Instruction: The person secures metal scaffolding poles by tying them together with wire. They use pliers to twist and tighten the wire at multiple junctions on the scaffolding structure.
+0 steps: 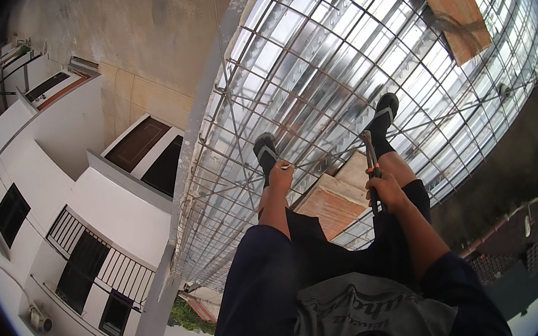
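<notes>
My left hand is closed in a pinch just above the steel rebar mesh, beside my left foot. A small pale bit shows at its fingertips, too small to make out. In my right hand I grip a pair of long-handled pincers with orange marks on the handles. Their jaws point up and away, next to my right shin. Under the crossed bars lies shiny corrugated metal decking. Both my feet, in dark socks and sandals, stand on the mesh.
One wooden board lies between my legs, another at the far right. A concrete edge runs along the left, with a drop beyond it toward white buildings. Tiled roofs appear below right.
</notes>
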`<state>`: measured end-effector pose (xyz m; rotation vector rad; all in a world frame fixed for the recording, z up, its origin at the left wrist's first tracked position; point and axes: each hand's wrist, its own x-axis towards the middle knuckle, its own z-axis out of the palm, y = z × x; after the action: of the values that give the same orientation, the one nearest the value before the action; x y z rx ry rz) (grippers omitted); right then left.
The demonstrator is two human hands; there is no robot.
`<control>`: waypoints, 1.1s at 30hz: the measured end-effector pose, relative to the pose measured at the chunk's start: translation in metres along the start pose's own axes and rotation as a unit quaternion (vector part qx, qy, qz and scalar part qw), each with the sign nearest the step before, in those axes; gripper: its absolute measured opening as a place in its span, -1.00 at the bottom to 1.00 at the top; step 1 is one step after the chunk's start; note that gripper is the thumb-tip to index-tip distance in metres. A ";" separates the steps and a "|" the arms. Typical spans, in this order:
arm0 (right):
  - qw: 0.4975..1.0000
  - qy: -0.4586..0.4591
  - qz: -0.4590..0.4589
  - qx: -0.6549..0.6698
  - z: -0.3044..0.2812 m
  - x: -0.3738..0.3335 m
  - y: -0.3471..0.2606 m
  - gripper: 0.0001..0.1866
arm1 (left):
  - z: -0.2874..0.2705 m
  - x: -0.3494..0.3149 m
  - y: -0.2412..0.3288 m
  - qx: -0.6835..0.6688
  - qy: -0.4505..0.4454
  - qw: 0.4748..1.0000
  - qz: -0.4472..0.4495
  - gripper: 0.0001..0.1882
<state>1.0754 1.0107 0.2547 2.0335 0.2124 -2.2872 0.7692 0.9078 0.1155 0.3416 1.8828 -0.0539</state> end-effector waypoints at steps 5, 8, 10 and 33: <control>0.998 -0.024 0.014 -0.065 0.015 0.057 0.003 -0.57 | 0.041 0.112 -0.034 0.044 0.079 0.996 0.026 -0.55; 0.994 -0.019 0.024 -0.109 0.020 0.069 -0.002 -0.56 | 0.061 0.154 -0.020 0.064 0.123 0.990 0.029 -0.49; 0.993 -0.027 0.023 -0.117 0.023 0.070 -0.005 -0.51 | 0.074 0.172 -0.007 0.074 0.162 0.984 0.028 -0.46; 0.990 -0.072 0.066 -0.100 0.039 0.077 0.000 -0.57 | 0.075 0.179 -0.034 -0.055 0.137 0.989 -0.023 -0.76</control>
<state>1.0279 1.0075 0.1827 1.7258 0.2762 -2.2217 0.7770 0.8974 -0.0812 0.2389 2.1559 0.0691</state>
